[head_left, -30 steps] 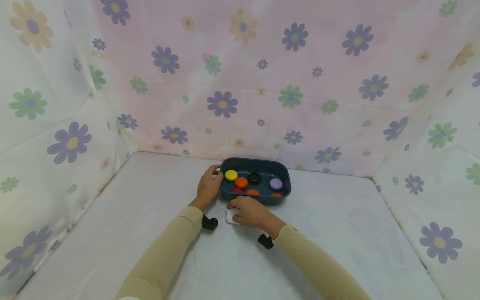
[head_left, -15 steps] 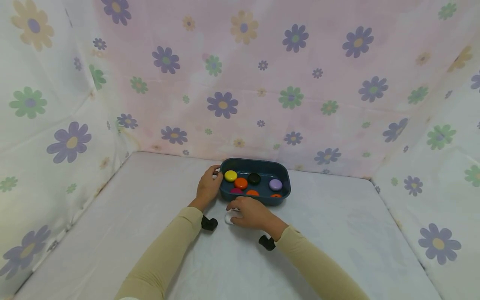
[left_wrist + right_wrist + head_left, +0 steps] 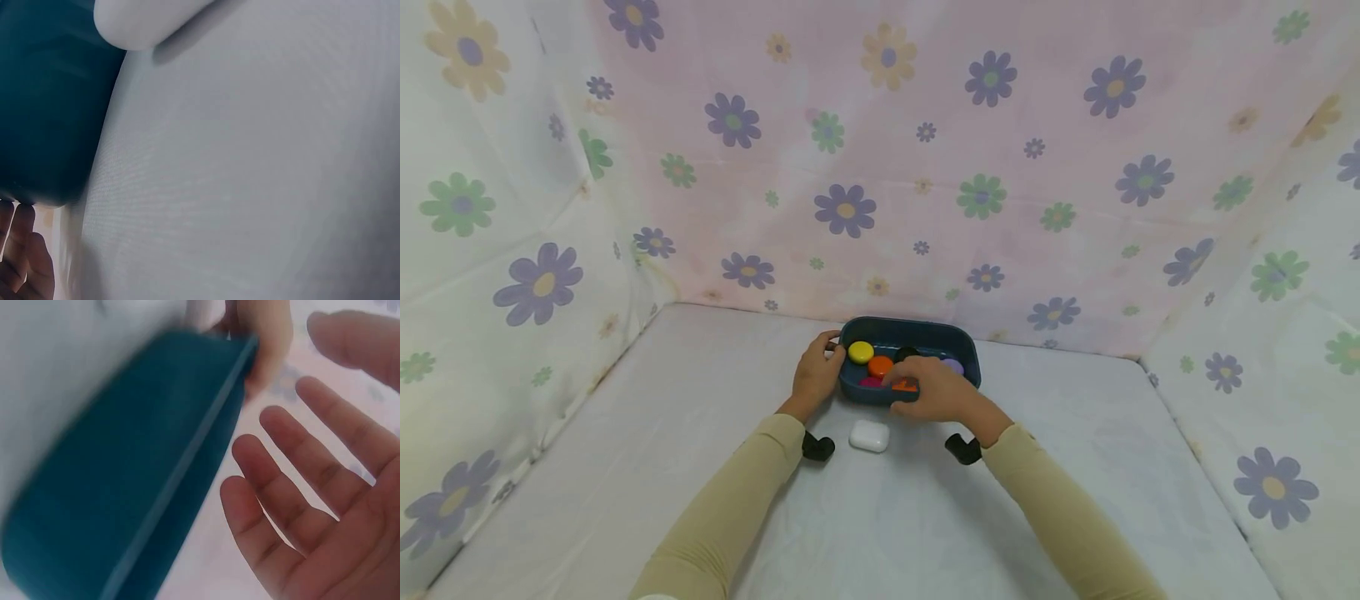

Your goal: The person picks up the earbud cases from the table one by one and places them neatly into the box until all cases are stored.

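My left hand (image 3: 814, 375) touches the left end of the dark teal tray (image 3: 857, 392) with its fingertips. In the left wrist view the fingers (image 3: 39, 262) reach the tray's end wall, fairly straight. Over the tray's front rim is my right hand (image 3: 936, 390), holding nothing. Its fingers (image 3: 284, 487) are spread in the right wrist view. Inside the tray lie a yellow disc (image 3: 861, 352), an orange disc (image 3: 880, 367), a magenta disc (image 3: 871, 382), a partly hidden black disc (image 3: 905, 354) and a lavender disc (image 3: 953, 365). A small white rounded block (image 3: 869, 436) lies before the tray.
A white cloth (image 3: 1075, 467) covers the table. Flowered fabric walls (image 3: 880, 167) rise at the back and both sides. Small black pieces (image 3: 817, 447) stick out at both wrists.
My right hand has let go of the white block and moved up and right, over the tray's front rim. The block stays on the table. My left hand has not moved.
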Action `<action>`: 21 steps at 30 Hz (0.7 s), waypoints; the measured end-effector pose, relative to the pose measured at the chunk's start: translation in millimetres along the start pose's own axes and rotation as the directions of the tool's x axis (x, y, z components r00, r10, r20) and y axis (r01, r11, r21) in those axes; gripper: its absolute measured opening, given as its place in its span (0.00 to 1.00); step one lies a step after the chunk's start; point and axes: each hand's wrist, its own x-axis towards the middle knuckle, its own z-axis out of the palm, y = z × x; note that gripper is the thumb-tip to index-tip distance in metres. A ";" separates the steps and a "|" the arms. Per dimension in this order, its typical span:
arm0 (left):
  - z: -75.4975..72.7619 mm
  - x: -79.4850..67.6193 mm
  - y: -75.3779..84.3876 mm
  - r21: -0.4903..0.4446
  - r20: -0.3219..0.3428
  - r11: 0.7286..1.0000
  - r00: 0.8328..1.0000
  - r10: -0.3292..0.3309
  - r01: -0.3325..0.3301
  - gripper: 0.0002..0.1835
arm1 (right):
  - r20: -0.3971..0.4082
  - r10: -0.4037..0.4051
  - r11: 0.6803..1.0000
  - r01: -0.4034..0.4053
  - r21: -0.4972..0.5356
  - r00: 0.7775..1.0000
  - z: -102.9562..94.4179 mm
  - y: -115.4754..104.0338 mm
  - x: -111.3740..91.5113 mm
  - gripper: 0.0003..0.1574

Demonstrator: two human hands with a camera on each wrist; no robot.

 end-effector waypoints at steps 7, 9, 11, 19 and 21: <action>0.6 1.0 -1.3 0.002 0.003 1.000 1.000 0.007 -0.007 0.23 | 0.049 0.051 0.997 -0.048 -0.056 0.997 -35.0 25.8 -0.2 0.22; 0.6 0.9 -1.3 0.004 0.004 1.000 1.000 0.007 -0.007 0.23 | 0.091 0.076 0.996 -0.071 -0.051 0.993 -40.6 34.0 1.1 0.22; 0.4 0.4 -0.9 0.001 0.005 1.000 1.000 0.008 -0.008 0.23 | 0.128 0.091 0.995 -0.084 -0.056 0.988 -43.9 41.1 2.4 0.23; -0.9 -1.0 0.1 -0.002 0.009 1.000 1.000 0.002 -0.002 0.23 | 0.266 0.106 0.994 -0.100 -0.037 0.958 -41.7 61.5 10.1 0.23; -1.3 -2.0 1.3 -0.004 0.011 1.000 1.000 -0.004 0.004 0.23 | 0.285 0.110 0.994 -0.103 -0.042 0.952 -41.6 65.6 11.7 0.22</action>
